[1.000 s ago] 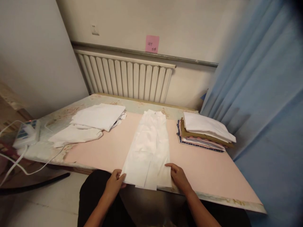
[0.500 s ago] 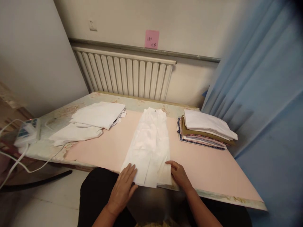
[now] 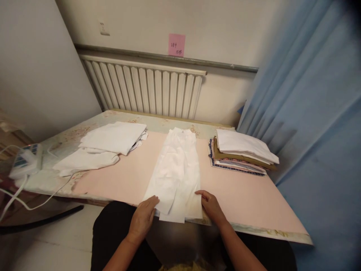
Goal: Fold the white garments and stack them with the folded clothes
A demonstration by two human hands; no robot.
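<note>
A long white garment (image 3: 177, 165), folded narrow with a small dark mark at its far end, lies lengthwise in front of me. Its near end reaches the table's front edge. My left hand (image 3: 143, 214) has its fingers closed on the near left corner, where the top layer is drawn up and creased. At the near right edge, my right hand (image 3: 211, 205) pinches the cloth between thumb and fingers. The thumb of my left hand is partly hidden.
White cloths (image 3: 113, 137) lie loosely piled on the left. To the right stands a stack of folded garments (image 3: 242, 152). A power strip (image 3: 26, 160) with white cables sits at the left end of the pink-covered table (image 3: 239, 199). A blue curtain (image 3: 310, 113) hangs at right.
My left hand has gone from lying flat on the garment to gripping its near left corner. The top layer there has shifted up and wrinkled. My right hand keeps its hold.
</note>
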